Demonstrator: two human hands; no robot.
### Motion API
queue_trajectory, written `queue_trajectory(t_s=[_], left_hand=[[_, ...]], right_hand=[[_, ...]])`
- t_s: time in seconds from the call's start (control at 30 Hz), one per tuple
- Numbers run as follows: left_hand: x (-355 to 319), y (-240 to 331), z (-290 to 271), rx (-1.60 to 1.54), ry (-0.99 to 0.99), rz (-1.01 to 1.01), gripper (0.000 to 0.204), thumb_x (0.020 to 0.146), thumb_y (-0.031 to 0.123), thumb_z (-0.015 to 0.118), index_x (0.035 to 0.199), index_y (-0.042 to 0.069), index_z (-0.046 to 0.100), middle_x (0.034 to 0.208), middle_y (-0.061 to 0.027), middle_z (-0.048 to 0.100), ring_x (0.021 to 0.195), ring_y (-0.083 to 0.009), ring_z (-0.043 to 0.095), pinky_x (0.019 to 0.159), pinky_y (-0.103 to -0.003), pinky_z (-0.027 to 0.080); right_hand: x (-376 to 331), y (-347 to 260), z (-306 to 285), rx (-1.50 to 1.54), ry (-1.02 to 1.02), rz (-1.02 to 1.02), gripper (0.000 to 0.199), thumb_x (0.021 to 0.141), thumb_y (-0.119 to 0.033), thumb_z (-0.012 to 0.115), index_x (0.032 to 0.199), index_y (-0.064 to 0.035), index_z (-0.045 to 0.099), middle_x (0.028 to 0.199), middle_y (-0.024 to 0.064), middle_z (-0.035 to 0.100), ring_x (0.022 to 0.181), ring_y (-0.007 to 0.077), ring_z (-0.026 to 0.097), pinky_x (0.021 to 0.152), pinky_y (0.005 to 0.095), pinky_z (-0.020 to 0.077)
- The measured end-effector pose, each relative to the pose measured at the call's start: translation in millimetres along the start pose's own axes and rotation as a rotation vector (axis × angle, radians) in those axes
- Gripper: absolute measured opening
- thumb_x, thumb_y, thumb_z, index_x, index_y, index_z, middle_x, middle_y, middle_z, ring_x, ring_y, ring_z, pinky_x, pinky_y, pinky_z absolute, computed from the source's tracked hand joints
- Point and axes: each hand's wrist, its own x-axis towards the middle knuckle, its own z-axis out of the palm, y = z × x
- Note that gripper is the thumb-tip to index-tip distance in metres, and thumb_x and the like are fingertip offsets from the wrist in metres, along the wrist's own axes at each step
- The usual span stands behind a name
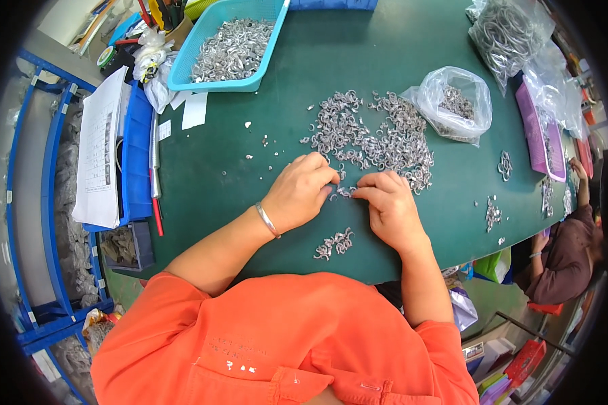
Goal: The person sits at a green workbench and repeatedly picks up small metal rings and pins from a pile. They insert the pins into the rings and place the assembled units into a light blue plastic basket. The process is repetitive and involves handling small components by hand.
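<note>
A large heap of small silver metal ring pieces (344,128) spreads over the green table in front of me. My left hand (298,189), with a bangle on its wrist, has its fingers pinched together at the near edge of the heap; whatever is between them is too small to make out. Opposite it, my right hand (390,206) closes thumb and forefinger at a small metal ring (346,192). A few loose rings lie between both sets of fingertips. Closer to my body sits a small separate pile of rings (334,244).
A turquoise basket (250,84) of metal pieces stands at the far left, beside a blue tray (138,155) with papers. An open plastic bag (479,101) of pieces and a lilac basket (530,128) are at the right. Another person (564,263) works at the right edge.
</note>
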Motion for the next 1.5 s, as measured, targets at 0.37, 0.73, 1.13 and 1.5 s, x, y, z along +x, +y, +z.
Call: queue_trajectory(t_s=[0.37, 0.73, 1.13, 1.5], left_hand=[[-6, 9, 2, -0.047, -0.024, 0.018, 0.016, 0.082, -0.002, 0.073, 0.095, 0.004, 0.068, 0.094, -0.0100, 0.063, 0.080, -0.0279, 0.064, 0.070, -0.035, 0.053], [2, 9, 1, -0.134, 0.087, -0.033, 0.015, 0.085, -0.004, 0.069, 0.098, 0.003, 0.069, 0.097, -0.0107, 0.064, 0.083, -0.0286, 0.065, 0.073, -0.035, 0.054], [4, 7, 4, -0.013, -0.001, 0.020, 0.014, 0.079, 0.001, 0.074, 0.089, 0.004, 0.065, 0.093, -0.0101, 0.059, 0.083, -0.0288, 0.062, 0.071, -0.037, 0.052], [4, 16, -1, -0.318, 0.061, -0.163, 0.011, 0.085, -0.004, 0.070, 0.096, 0.001, 0.068, 0.098, -0.0076, 0.067, 0.079, -0.0146, 0.067, 0.070, -0.027, 0.055]], right_hand=[[-4, -1, -2, -0.138, 0.043, 0.073, 0.013, 0.080, -0.005, 0.073, 0.092, -0.0082, 0.068, 0.095, 0.0045, 0.065, 0.085, 0.0274, 0.059, 0.076, 0.0387, 0.0445], [3, -11, 10, -0.093, 0.103, 0.084, 0.014, 0.081, -0.006, 0.072, 0.095, -0.0089, 0.070, 0.092, 0.0038, 0.061, 0.085, 0.0268, 0.057, 0.077, 0.0399, 0.0431], [-13, -7, -6, 0.165, 0.294, 0.113, 0.015, 0.078, 0.004, 0.071, 0.090, -0.0045, 0.067, 0.086, 0.0107, 0.069, 0.078, 0.0308, 0.064, 0.072, 0.0393, 0.0502], [-16, -5, 5, -0.106, 0.210, 0.128, 0.016, 0.079, 0.000, 0.073, 0.093, -0.0055, 0.068, 0.087, 0.0083, 0.065, 0.080, 0.0291, 0.061, 0.070, 0.0399, 0.0474]])
